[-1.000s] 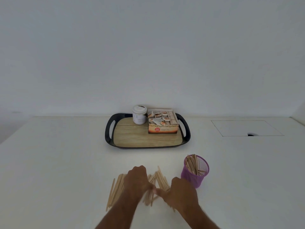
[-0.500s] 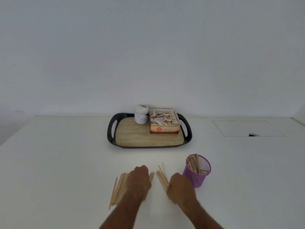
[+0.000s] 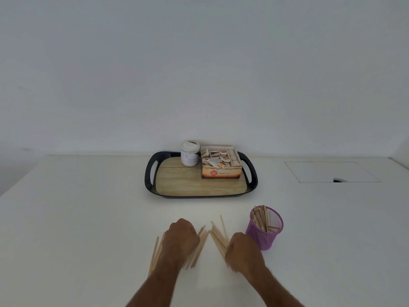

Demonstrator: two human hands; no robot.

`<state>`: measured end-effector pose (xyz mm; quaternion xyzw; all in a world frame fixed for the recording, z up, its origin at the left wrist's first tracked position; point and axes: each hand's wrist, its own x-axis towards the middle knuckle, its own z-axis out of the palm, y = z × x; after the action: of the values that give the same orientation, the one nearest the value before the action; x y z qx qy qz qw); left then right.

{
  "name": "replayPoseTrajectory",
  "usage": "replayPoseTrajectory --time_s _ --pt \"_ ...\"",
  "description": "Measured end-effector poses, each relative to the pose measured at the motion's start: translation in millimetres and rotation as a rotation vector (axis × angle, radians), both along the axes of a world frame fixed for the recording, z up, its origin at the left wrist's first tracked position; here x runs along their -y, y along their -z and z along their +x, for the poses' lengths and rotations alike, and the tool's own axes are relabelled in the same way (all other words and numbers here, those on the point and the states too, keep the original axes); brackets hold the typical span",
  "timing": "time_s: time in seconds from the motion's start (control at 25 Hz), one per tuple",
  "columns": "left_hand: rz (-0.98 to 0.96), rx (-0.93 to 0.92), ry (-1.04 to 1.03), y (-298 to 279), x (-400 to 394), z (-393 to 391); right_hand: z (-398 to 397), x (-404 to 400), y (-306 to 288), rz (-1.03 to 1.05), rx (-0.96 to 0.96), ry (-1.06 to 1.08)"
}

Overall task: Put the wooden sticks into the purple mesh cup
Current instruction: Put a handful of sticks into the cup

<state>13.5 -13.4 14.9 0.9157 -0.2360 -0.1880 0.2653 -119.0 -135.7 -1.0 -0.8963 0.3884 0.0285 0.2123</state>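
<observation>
The purple mesh cup [image 3: 267,232] stands upright on the white table, right of my hands, with several wooden sticks leaning inside it. More wooden sticks [image 3: 155,251] lie on the table under and around my left hand [image 3: 182,238], whose fingers are curled down over them. My right hand [image 3: 243,253] is closed on a bunch of sticks [image 3: 217,236] that fan out towards the far left from my fist, just left of the cup.
A black tray [image 3: 150,173] with a wood-look floor sits at the far middle of the table, holding a white jar [image 3: 189,153] and an open box of tea sachets [image 3: 220,165]. A square hatch [image 3: 332,171] is set into the table at the far right.
My hands have drawn apart. The right hand has pulled a bunch of sticks away from the pile towards the cup; the left stays on the remaining sticks.
</observation>
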Motion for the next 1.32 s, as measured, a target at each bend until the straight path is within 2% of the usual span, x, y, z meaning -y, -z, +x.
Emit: replayPoseTrajectory --time_s 0.08,0.28,0.48,0.64,0.88,1.08,1.32 --pt "-0.062 -0.011 -0.016 -5.4 0.7 0.5 -2.2 0.4 -5.3 0.010 0.050 -0.003" --pt "-0.206 -0.060 -0.034 -24.6 11.8 -1.4 -10.9 2.5 -32.4 0.101 0.373 0.081" --pt "-0.490 -0.134 -0.002 -49.5 34.7 -15.0 -29.5 19.6 -73.2 0.046 0.708 0.170" --pt "-0.721 -0.252 -0.008 -64.8 64.5 -31.3 -43.6 48.7 -94.5 -0.014 0.876 0.305" --pt "-0.836 -0.280 0.046 -74.2 96.8 -55.7 -52.7 64.7 -84.8 -0.171 0.836 0.319" --pt "-0.722 -0.193 0.116 -62.8 108.5 -67.6 -50.1 69.6 -72.6 -0.165 0.670 0.291" --pt "-0.608 -0.222 0.156 -48.7 100.4 -60.0 -53.1 77.3 -68.1 -0.165 0.547 0.256"
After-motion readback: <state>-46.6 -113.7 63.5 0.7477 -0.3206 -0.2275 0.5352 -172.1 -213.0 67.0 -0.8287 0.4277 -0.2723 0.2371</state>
